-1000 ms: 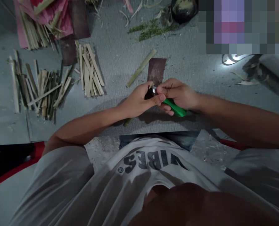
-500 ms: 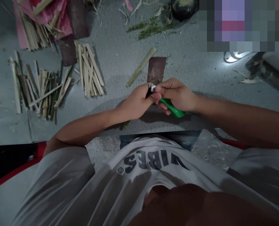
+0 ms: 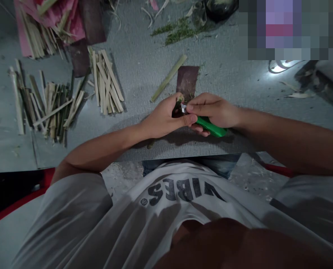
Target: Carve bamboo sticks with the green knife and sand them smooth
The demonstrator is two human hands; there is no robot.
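Observation:
My right hand [image 3: 215,111] is closed around a green-handled utility knife [image 3: 213,127], whose metal tip shows between my fingers. My left hand [image 3: 163,120] is wrapped round a thin bamboo strip [image 3: 178,103]; the strip's top pokes out above my fingers and its lower end [image 3: 151,144] shows under my wrist. My left thumb presses against the knife's tip, so both hands meet over the grey mat [image 3: 144,67].
A dark sandpaper sheet [image 3: 187,77] and a loose bamboo strip [image 3: 168,78] lie just beyond my hands. Piles of cut bamboo strips [image 3: 106,82] sit at left, with pink paper [image 3: 71,22] behind. Green shavings [image 3: 180,33] and a dark bowl [image 3: 221,8] are at the far edge.
My hands stay together on the strip and knife. The knife handle has shifted slightly right and the strip's top now shows more above my left fingers.

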